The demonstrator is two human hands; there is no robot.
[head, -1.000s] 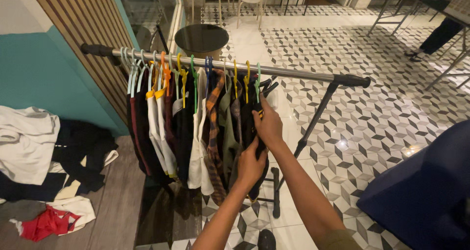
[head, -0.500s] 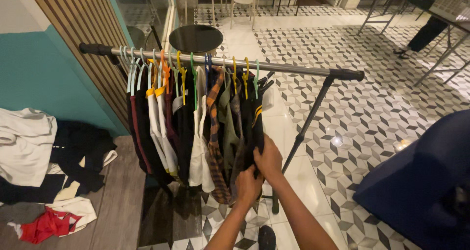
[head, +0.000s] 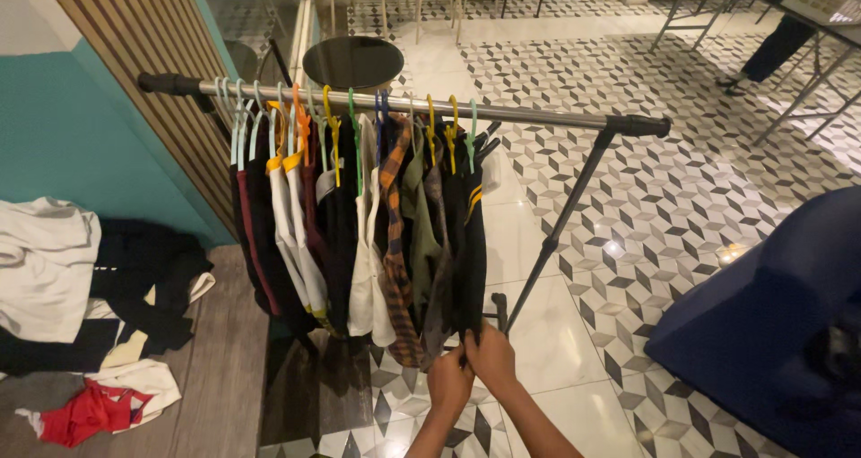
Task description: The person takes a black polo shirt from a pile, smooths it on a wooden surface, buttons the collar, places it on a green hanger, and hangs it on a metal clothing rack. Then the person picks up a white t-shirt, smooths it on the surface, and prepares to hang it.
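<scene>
1. Our left hand point(head: 448, 379) and right hand point(head: 491, 357) sit side by side at the bottom hem of the black garment point(head: 470, 243); both are curled closed, pinching the soft dark cloth between fingers and thumb; knuckles nearly touching.
2. That black garment hangs at the right end of the row on the clothes rack point(head: 404, 108), with a thin yellow stripe near the shoulder; it drapes straight down, limp and matte.
3. The rack is a long shiny metal rail with black rubbery end caps; a dark slanted leg point(head: 556, 234) runs down from the right end to the floor.
4. Hangers point(head: 332, 126) are thin plastic hooks in mint, orange, yellow, green and blue; packed tight along the rail.
5. Next to our garment there's an orange-and-dark plaid shirt point(head: 393, 243), an olive piece, some white ones and several dark ones; all pressed up against each other.
6. Floor point(head: 682, 180) under the rack is glossy tile in a grey, black and white cube pattern; left of it turns into brown wood planks.
7. A crumpled pile of clothes point(head: 81, 296) lies on the wood at the left; white, black and a bit of red.
8. A round black stool point(head: 352, 61) stands behind the rail; a big dark blue shape point(head: 771, 314) fills the right edge.
</scene>
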